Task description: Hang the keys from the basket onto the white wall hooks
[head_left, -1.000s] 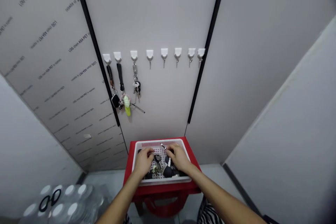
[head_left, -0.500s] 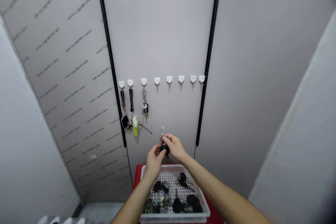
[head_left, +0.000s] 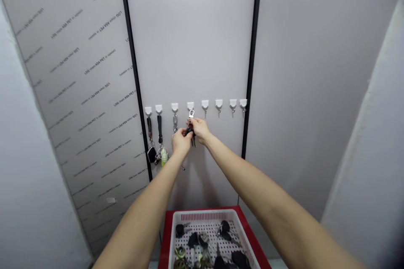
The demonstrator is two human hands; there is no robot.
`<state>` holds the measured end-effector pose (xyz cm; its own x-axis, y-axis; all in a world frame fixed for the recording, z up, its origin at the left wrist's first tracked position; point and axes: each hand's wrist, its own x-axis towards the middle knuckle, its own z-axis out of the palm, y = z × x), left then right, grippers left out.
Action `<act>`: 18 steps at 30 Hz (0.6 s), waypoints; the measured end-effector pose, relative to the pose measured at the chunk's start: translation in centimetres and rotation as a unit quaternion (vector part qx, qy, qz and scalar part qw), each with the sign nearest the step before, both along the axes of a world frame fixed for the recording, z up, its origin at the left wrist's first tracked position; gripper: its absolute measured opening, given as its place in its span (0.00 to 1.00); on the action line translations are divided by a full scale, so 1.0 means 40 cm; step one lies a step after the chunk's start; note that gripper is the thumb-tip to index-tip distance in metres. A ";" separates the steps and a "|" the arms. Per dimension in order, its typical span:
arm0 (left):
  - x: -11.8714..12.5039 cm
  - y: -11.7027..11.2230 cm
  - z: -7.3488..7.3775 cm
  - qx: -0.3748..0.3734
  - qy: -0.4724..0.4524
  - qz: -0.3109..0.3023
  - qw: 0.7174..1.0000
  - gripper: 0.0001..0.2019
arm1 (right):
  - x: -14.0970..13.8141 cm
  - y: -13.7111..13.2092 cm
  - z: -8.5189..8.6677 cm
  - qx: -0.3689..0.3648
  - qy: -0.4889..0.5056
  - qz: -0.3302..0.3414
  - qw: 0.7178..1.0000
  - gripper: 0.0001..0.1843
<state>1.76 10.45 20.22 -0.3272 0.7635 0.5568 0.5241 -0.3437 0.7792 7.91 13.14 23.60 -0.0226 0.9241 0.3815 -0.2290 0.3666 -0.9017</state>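
Both my hands are raised to the row of white hooks on the panel, closed on one bunch of keys [head_left: 193, 141]. My left hand [head_left: 181, 141] grips its dark key heads from the left. My right hand [head_left: 200, 129] pinches the bunch higher up, just below its metal clip [head_left: 191, 114]. That clip overlaps the lower part of the fourth hook [head_left: 190, 105]; I cannot tell whether it is around the hook. Just left, a metal clasp [head_left: 175, 122] hangs from the third hook [head_left: 174, 107], the keys under it mostly hidden by my left hand.
Two dark straps, one a black strap [head_left: 160, 129], hang from the leftmost hooks with keys and a green charm [head_left: 164, 156]. Several bare hooks, such as this white hook [head_left: 219, 104], continue rightward. Below, a white plastic basket [head_left: 249, 241] of keys stands on a red surface [head_left: 164, 235].
Both hands have moved up from just above the basket to the fourth hook, carrying the bunch of keys. The view has tilted upward a little.
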 end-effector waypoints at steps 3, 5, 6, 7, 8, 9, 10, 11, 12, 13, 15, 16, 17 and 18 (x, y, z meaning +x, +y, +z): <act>0.000 0.010 -0.006 -0.040 0.049 0.020 0.998 0.09 | 0.008 0.029 -0.011 -0.025 -0.045 -0.040 0.998 0.08; -0.006 0.007 -0.023 -0.062 0.068 0.016 0.996 0.11 | 0.021 0.040 -0.029 -0.036 -0.064 -0.054 0.996 0.09; -0.010 0.003 -0.036 -0.066 0.071 0.012 0.995 0.13 | 0.031 0.041 -0.041 -0.032 -0.078 -0.068 0.994 0.09; -0.015 -0.004 -0.053 -0.066 0.069 0.008 0.995 0.14 | 0.042 0.039 -0.054 -0.020 -0.097 -0.087 0.991 0.08; -0.021 -0.013 -0.073 -0.067 0.064 0.005 0.996 0.15 | 0.055 0.035 -0.070 0.000 -0.120 -0.110 0.987 0.07; -0.027 -0.023 -0.097 -0.069 0.059 -0.002 0.996 0.15 | 0.070 0.028 -0.088 0.024 -0.145 -0.133 0.980 0.06; -0.032 -0.034 -0.125 -0.072 0.053 -0.014 0.996 0.15 | 0.085 0.018 -0.109 0.049 -0.170 -0.150 0.973 0.07; -0.036 -0.048 -0.158 -0.077 0.049 -0.031 0.995 0.15 | 0.102 0.007 -0.135 0.070 -0.194 -0.159 0.965 0.08; -0.039 -0.065 -0.194 -0.086 0.046 -0.049 0.994 0.14 | 0.119 -0.008 -0.166 0.081 -0.215 -0.156 0.961 0.08; -0.041 -0.084 -0.234 -0.098 0.048 -0.068 0.992 0.14 | 0.138 -0.025 -0.203 0.085 -0.236 -0.142 0.957 0.09; -0.041 -0.129 -0.317 -0.132 0.070 -0.098 0.984 0.14 | 0.175 -0.070 -0.292 0.073 -0.285 -0.090 0.951 0.09; -0.040 -0.153 -0.359 -0.153 0.089 -0.110 0.978 0.14 | 0.193 -0.096 -0.342 0.058 -0.313 -0.058 0.946 0.09; -0.038 -0.175 -0.398 -0.173 0.111 -0.120 0.971 0.15 | 0.210 -0.122 -0.394 0.037 -0.340 -0.030 0.939 0.10; -0.037 -0.196 -0.434 -0.189 0.137 -0.130 0.964 0.15 | 0.225 -0.147 -0.444 0.014 -0.365 -0.012 0.931 0.10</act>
